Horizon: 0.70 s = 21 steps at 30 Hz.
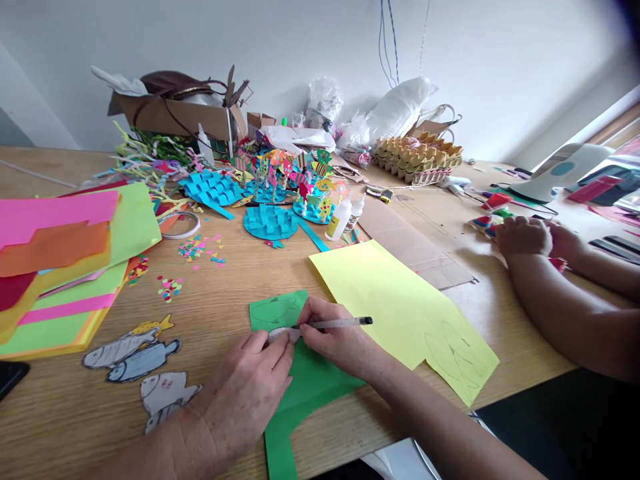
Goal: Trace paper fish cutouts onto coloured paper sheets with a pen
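Observation:
On a sheet of green paper lies a small white paper fish cutout, partly covered by fingers. My left hand presses it down with bent, close-set fingertips. My right hand pinches a pen whose tip end is at the cutout's edge; the tip itself is hidden by the fingers. A pencil-drawn fish outline shows on the green paper's upper part. Left of my hands are several drawn paper fish cutouts, among them a blue-grey fish and a white fish.
Yellow paper with fish outlines lies to the right, beside cardboard. Coloured sheets are stacked left, near a tape roll. Glue bottles and blue woven paper pieces stand behind. Another person's hands work at right.

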{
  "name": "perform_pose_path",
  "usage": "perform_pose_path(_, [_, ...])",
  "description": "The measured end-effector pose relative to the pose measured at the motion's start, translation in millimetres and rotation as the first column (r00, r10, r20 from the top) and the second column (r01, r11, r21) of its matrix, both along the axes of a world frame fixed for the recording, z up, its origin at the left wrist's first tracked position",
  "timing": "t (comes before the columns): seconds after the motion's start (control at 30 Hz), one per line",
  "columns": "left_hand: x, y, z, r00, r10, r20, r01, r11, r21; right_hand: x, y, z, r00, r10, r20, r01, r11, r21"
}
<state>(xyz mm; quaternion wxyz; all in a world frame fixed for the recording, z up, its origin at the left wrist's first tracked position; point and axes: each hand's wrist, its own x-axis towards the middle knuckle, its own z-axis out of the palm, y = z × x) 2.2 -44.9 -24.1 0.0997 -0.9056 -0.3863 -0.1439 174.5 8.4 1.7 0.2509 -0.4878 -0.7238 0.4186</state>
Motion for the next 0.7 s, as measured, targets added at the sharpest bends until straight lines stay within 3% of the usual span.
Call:
perform_pose_path(0.37, [3.5, 2.1, 2.2, 0.993, 0.028, -0.111, -0.039, 0.994, -0.105, 10.5, -2.5, 0.6, 1.000, -0.017, -0.012, 0.017, 1.000, 0.000])
perform_pose_path(0.7, [3.3, 1.2, 7.2, 0.995, 0.013, -0.097, -0.036, 0.972, -0.233, 10.1, -2.5, -1.3, 0.999, -0.030, -0.022, 0.030, 0.999, 0.014])
